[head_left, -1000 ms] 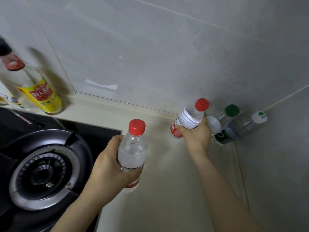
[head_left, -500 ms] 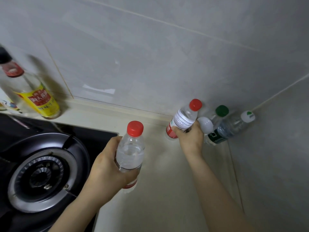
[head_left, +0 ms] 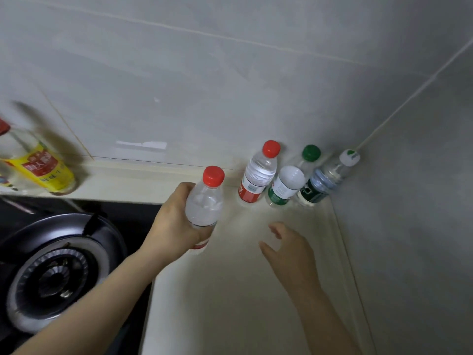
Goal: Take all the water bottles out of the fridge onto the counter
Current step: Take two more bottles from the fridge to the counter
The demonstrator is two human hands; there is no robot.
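Nearest on the left, the burner (head_left: pixel 51 275) is sitting in the black hob, and the pale counter (head_left: pixel 230 303) is running to its right up to the tiled wall (head_left: pixel 230 85). My right hand (head_left: pixel 289 249) is hovering over the counter with its fingers loose and apart, holding nothing and touching no bottle. A little farther and to the left, my left hand (head_left: pixel 176 224) is gripping the held bottle (head_left: pixel 204 201), fingers wrapped round its clear body, red cap up; it is leaning slightly, and I cannot tell whether its base is touching the counter. Beyond both hands, four bottles are standing on the counter at the far wall: the red-cap bottle (head_left: pixel 258 175), just right of it the white-cap bottle (head_left: pixel 285 187), behind that the green-cap bottle (head_left: pixel 308 160), and the corner bottle (head_left: pixel 330 175) tucked where the walls meet. Far left, well apart from them, a yellow-label bottle (head_left: pixel 38 170) is standing by the wall.
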